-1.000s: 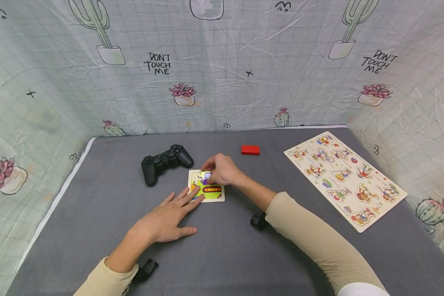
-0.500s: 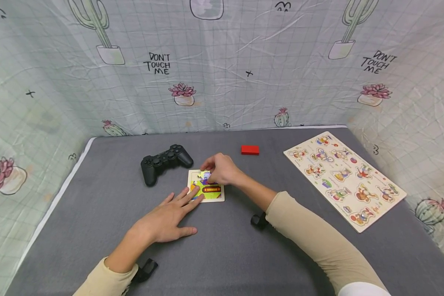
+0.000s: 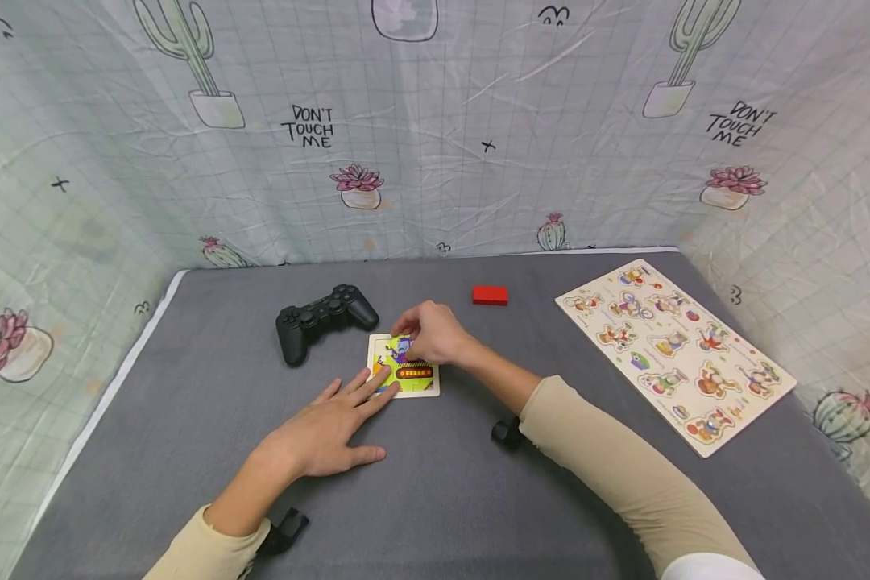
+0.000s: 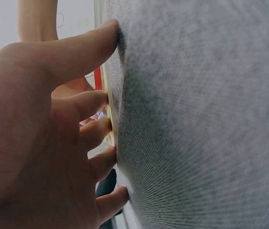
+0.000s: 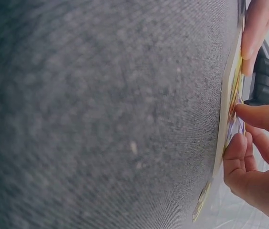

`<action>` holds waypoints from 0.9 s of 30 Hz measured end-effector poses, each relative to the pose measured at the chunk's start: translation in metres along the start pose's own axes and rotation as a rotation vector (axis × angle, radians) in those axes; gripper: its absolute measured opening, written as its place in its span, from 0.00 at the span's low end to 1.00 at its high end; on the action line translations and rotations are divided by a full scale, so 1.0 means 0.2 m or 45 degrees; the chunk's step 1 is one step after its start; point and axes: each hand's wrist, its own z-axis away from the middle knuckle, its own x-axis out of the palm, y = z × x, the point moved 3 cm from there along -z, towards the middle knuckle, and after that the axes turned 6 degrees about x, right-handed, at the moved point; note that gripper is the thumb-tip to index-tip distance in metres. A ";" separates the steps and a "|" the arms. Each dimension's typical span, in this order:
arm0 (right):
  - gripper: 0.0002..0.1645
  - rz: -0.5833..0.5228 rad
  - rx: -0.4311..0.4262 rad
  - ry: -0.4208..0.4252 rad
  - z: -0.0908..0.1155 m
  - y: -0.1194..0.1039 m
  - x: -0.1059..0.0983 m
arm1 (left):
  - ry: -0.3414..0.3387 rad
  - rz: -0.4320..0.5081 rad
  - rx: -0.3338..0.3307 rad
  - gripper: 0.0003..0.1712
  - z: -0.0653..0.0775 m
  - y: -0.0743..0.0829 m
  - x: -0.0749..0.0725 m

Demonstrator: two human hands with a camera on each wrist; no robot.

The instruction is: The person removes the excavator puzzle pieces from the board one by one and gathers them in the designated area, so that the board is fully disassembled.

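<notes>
A small square jigsaw puzzle [image 3: 424, 387] in a pale frame, printed with a yellow and purple tracked vehicle, lies flat mid-table. My left hand [image 3: 326, 435] is spread palm down, fingertips resting on the puzzle's lower left; in the left wrist view the fingers are extended at its edge. My right hand [image 3: 438, 334] reaches over the upper right corner. Its thumb and bent fingers pinch a purple and white puzzle piece [image 5: 241, 125] at the puzzle's surface. Those fingers hide part of the picture in the head view.
A black game controller [image 3: 326, 318] lies close to the puzzle's upper left. Behind and to the right sits a red block [image 3: 490, 296]. A large wooden puzzle board [image 3: 667, 338] with several animal figures lies at the right. Printed cloth [image 3: 435, 201] walls enclose the grey tabletop [image 3: 464, 499].
The puzzle piece at my right fingers has tilted slightly, and the bright glare on it has faded. Both hands otherwise keep their places.
</notes>
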 end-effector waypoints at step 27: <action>0.15 0.050 0.018 0.028 0.00 0.01 -0.01 | 0.005 -0.005 0.003 0.51 0.00 0.00 0.00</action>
